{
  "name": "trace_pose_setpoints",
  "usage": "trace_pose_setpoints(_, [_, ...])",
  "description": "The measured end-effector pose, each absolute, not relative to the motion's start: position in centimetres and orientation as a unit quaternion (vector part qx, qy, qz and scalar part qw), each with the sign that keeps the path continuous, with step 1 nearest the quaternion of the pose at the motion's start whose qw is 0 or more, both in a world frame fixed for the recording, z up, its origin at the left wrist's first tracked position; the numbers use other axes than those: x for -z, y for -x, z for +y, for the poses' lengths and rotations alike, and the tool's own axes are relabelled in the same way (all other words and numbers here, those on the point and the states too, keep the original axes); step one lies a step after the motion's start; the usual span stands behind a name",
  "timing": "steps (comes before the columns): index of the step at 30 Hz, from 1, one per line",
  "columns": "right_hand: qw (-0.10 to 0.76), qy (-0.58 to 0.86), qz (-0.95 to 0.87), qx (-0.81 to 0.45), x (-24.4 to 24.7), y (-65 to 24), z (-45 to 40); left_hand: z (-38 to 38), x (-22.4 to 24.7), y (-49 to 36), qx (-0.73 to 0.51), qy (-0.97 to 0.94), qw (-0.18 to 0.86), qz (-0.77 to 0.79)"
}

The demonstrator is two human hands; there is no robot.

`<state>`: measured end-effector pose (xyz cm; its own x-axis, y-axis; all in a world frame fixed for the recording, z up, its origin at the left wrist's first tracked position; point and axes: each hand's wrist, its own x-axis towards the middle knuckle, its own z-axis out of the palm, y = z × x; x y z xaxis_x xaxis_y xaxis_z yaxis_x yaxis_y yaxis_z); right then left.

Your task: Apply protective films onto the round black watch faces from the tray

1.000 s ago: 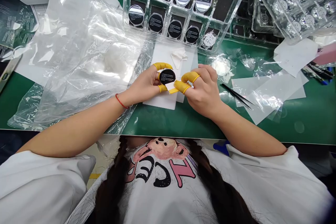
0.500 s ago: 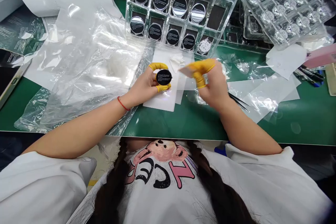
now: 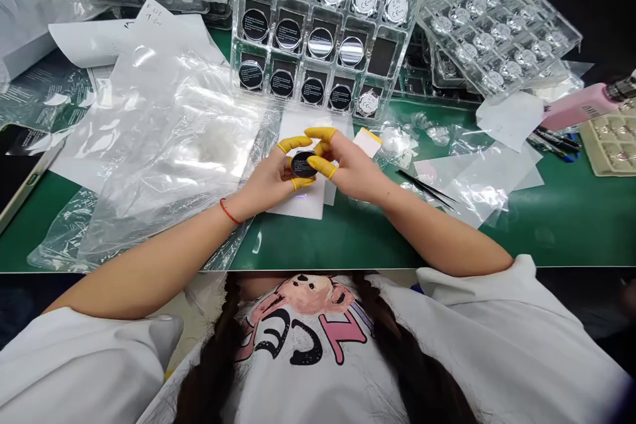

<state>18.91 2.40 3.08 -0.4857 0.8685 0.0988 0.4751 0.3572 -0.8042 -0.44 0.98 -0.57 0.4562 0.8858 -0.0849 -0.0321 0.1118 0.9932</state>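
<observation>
A round black watch face [image 3: 303, 164] with small white print is held up over the white sheets. My left hand [image 3: 268, 179], in yellow finger cots, grips it by its left and lower edges. From the other side my right hand [image 3: 355, 169] closes on it, its thumb at the right edge of the face; the index finger arches above. Parts of the fingertips are hidden behind the watch. Just beyond my right hand lies a pale square pad [image 3: 368, 142] with a yellow edge. Black tweezers [image 3: 427, 187] rest on the table to the right.
A clear compartment tray [image 3: 318, 66] of watches stands tilted behind my hands. More trays [image 3: 501, 40] are stacked at the right. Plastic bags [image 3: 189, 139] spread over the left side. A pink bottle [image 3: 579, 106] stands at the far right, near several pens [image 3: 554, 144].
My right hand has put the pale pad down on the table and moved left to the watch face. The watch stays in my left hand. The camera view has shifted slightly.
</observation>
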Motion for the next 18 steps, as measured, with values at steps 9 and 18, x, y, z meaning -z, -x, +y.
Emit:
trace_pose_setpoints(9, [0.453, 0.613, -0.641, -0.092, -5.7, -26.4, 15.6, 0.6, 0.1, 0.6, -0.339, -0.587, 0.616, 0.401])
trace_pose_setpoints(18, [0.197, 0.705, -0.68, 0.034, -8.7, -27.1, 20.9, 0.5, 0.4, 0.9, -0.326, -0.609, 0.601, 0.401])
